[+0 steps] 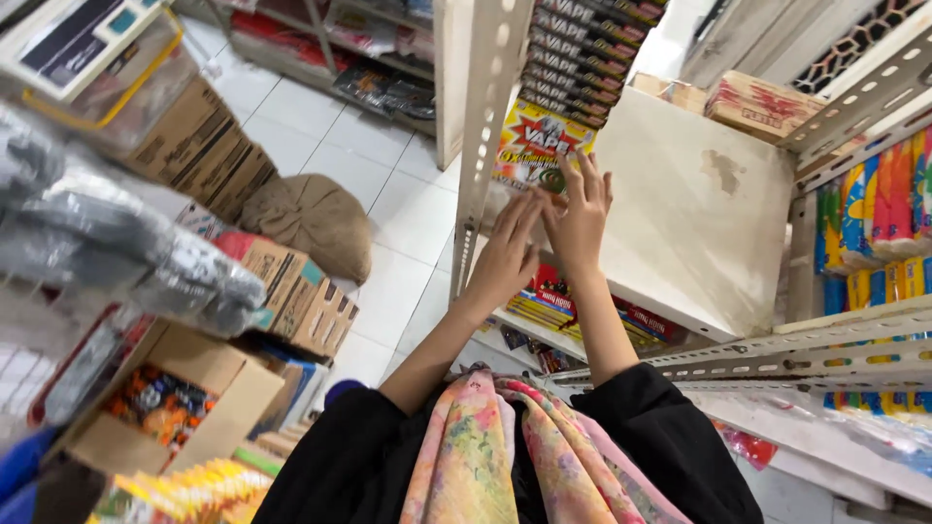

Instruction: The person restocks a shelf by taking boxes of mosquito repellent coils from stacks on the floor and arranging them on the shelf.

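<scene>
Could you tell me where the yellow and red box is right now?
In the head view, the yellow and red box stands on the white shelf, under dark boxes.

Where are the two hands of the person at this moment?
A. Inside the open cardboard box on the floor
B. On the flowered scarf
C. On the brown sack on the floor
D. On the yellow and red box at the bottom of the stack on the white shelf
D: the left hand and the right hand both reach up to the yellow and red box under the stack of dark boxes on the white shelf.

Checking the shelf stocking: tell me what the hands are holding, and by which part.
Both the left hand and the right hand press flat-fingered against the lower edge of the yellow and red box on the white shelf. A closed grasp cannot be told.
</scene>
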